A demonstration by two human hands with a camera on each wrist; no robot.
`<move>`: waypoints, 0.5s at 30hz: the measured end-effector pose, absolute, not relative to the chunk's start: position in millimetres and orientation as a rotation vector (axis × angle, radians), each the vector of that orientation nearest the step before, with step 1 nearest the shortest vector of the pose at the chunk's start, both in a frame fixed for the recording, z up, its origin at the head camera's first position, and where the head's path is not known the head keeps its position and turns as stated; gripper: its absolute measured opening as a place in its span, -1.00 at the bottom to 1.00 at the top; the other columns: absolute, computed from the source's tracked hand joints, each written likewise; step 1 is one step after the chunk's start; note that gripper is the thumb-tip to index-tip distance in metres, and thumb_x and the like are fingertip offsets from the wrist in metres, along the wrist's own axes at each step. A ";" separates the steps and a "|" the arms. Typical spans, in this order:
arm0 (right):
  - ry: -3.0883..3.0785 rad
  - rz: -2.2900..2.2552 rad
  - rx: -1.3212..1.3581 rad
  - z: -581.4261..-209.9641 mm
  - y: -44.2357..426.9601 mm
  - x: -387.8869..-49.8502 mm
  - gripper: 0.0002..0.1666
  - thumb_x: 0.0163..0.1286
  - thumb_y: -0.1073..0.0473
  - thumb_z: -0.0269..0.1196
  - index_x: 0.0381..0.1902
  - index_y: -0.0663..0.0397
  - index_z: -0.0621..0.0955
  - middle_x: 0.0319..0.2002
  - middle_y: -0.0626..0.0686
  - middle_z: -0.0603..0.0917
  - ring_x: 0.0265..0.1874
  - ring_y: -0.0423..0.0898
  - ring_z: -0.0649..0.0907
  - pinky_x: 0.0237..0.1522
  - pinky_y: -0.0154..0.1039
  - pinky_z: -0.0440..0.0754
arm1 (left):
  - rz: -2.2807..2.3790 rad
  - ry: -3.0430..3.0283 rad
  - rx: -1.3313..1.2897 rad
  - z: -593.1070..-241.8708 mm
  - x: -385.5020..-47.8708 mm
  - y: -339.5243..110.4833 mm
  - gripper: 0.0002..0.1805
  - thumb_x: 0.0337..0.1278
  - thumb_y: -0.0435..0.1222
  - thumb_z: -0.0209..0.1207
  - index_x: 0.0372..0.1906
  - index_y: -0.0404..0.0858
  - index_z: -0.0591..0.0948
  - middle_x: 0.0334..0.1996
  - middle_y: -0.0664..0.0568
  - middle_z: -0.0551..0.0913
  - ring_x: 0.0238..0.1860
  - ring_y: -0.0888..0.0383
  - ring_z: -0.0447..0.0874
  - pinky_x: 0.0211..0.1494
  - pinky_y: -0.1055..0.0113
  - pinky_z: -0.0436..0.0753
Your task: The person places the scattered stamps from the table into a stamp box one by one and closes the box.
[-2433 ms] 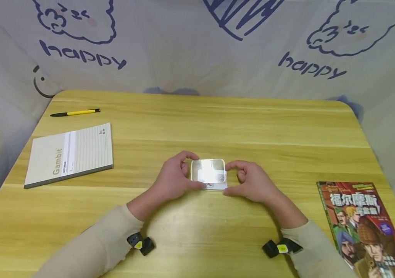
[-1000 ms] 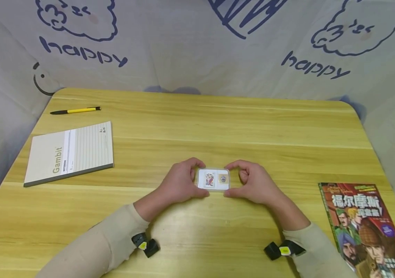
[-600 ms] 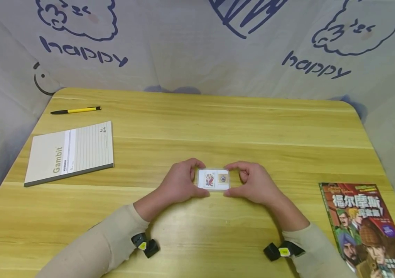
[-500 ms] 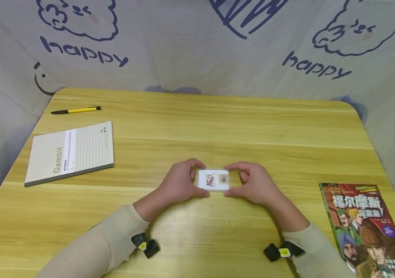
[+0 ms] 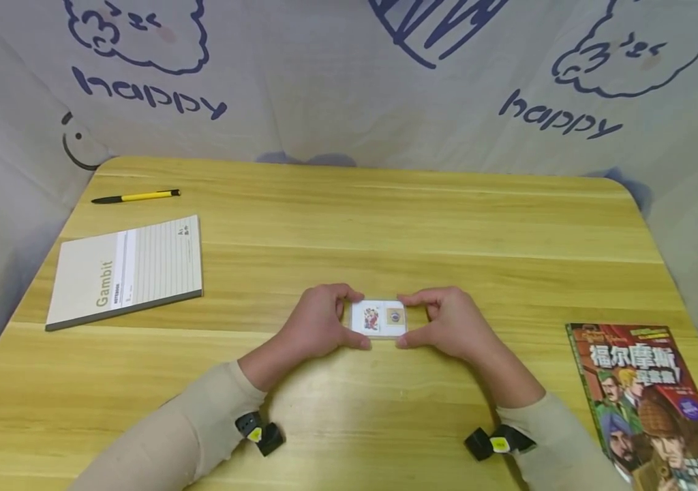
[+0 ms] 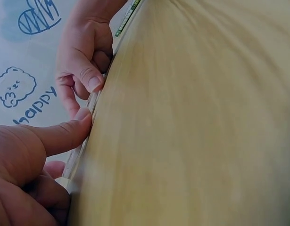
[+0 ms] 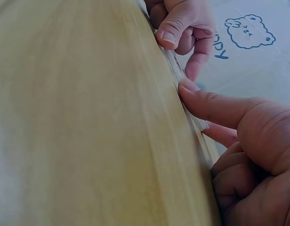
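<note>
A small flat clear plastic case [image 5: 378,329] lies on the table in the head view. Through its top I see a white insert with a colourful stamp-like picture [image 5: 371,318] on the left and a tan square with a round emblem [image 5: 395,316] on the right. My left hand [image 5: 315,320] pinches the left end between thumb at the near edge and index finger at the far edge. The right hand [image 5: 447,320] pinches the other end the same way. Both wrist views show the case edge-on, low against the tabletop, with each thumb [image 6: 64,136] pressed to its side.
At the left lie a Gambit notebook [image 5: 125,273] and, behind it, a yellow and black pen [image 5: 136,197]. A comic-style book [image 5: 649,395] lies at the right front. A cloth backdrop [image 5: 349,82] hangs behind the wooden table [image 5: 349,225]. Black wrist cameras [image 5: 260,433] sit on both sleeves.
Earliest, a clear lid sat offset over the white insert, reflecting light. By one second ago it lined up with the insert, and the hands had shifted slightly; since then they have stayed nearly still.
</note>
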State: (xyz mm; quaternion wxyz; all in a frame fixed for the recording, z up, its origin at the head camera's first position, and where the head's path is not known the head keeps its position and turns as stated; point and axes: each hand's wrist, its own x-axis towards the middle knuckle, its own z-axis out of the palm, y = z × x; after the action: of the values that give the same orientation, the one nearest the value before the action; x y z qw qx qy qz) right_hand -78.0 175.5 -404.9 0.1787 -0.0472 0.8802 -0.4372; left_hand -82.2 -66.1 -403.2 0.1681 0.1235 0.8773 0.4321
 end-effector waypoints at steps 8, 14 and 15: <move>2.509 -1.199 -0.132 -402.5 174.0 -77.9 -0.23 -0.24 0.04 0.71 0.06 -0.06 0.74 -0.72 -0.06 0.28 -0.70 -0.14 0.24 -0.66 -0.32 0.15 | 1.217 2.509 0.311 -401.2 -81.0 -65.5 -0.21 -0.46 -0.20 0.69 0.09 -0.32 0.67 -0.52 -0.01 0.45 -0.47 0.11 0.35 -0.42 0.29 0.34; 2.540 -1.164 -0.184 -402.1 174.1 -76.4 -0.23 -0.19 0.03 0.70 0.08 -0.04 0.72 -0.69 -0.06 0.30 -0.69 -0.13 0.26 -0.64 -0.31 0.17 | 1.231 2.501 0.293 -402.4 -80.9 -66.5 -0.22 -0.45 -0.19 0.69 0.10 -0.28 0.68 -0.54 -0.01 0.44 -0.50 0.13 0.33 -0.45 0.31 0.31; 2.545 -1.157 -0.196 -402.1 174.1 -76.0 -0.23 -0.17 0.03 0.69 0.09 -0.04 0.72 -0.69 -0.05 0.31 -0.68 -0.13 0.27 -0.63 -0.31 0.18 | 1.231 2.501 0.298 -402.7 -80.8 -66.8 -0.22 -0.45 -0.19 0.69 0.10 -0.27 0.68 -0.55 -0.01 0.44 -0.50 0.13 0.33 -0.46 0.31 0.31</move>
State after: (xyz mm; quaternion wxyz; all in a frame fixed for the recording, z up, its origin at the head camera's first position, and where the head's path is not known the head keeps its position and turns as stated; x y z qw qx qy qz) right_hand -76.0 174.1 -402.1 0.1689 -0.0690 0.8950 -0.4069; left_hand -80.8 -66.8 -402.7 0.1685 0.1049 0.8793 0.4329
